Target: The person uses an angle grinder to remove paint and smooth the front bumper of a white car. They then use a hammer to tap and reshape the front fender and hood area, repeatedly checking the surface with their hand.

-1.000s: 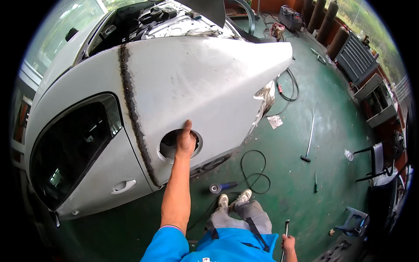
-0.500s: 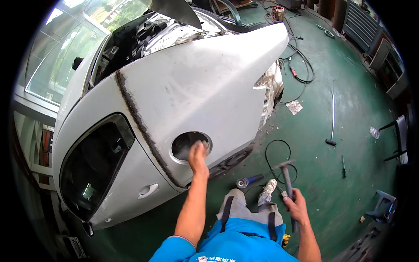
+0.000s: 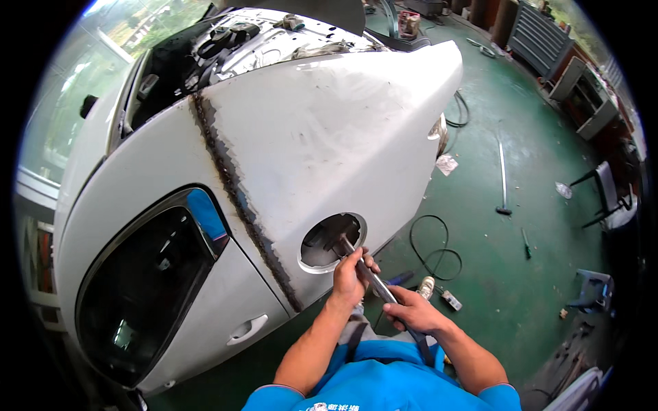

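Observation:
Both hands are on a hammer [image 3: 375, 282] with a long metal handle. My left hand [image 3: 351, 279] is closed round the handle close to the head. Lower down the handle, my right hand [image 3: 415, 312] is closed on it too. The hammer's head lies at the round opening [image 3: 321, 268] in the rear side panel of a white car [image 3: 356, 144], partly within the dark recess; whether it touches the inside I cannot tell. A rough, rusty brown weld seam [image 3: 236, 192] runs down the panel to the left of the opening.
On the green floor to the right lie a black cable loop [image 3: 460, 264], a long-handled rod [image 3: 502, 178], a screwdriver [image 3: 526, 243] and a blue stool [image 3: 592, 291]. A blue power tool [image 3: 399, 278] is partly hidden beside my foot. A grey tool cabinet [image 3: 541, 40] stands far right.
My left hand was bare at the opening; now it grips the hammer. My right hand has brought the hammer up and left to the opening. The view has moved nearer the car.

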Tool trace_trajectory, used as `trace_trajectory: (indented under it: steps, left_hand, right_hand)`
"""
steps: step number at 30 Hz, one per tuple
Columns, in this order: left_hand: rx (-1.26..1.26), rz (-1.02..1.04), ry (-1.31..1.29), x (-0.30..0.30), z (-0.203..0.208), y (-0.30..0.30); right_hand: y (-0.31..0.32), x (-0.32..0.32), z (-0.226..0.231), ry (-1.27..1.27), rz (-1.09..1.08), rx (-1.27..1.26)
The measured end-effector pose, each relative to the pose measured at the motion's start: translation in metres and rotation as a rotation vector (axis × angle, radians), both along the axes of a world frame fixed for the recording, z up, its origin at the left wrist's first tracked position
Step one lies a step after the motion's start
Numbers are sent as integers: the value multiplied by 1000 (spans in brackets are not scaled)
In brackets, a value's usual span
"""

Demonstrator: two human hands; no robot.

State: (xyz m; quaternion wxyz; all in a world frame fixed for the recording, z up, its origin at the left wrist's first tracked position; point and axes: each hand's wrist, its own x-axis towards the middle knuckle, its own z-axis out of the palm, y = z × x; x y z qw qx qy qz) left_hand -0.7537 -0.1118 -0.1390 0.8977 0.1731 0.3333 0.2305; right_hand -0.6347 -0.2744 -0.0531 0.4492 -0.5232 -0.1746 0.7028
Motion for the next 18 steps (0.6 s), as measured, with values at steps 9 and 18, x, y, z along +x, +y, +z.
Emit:
trace_trajectory:
  steps: [9,18]
  left_hand:
    - [104,-111,126,12,8,52]
    - [445,-251,262,-4,6,74]
  right_hand:
    - [53,-61,-27,-364,-267,50]
    - [83,-135,-94,-328,-478,28]
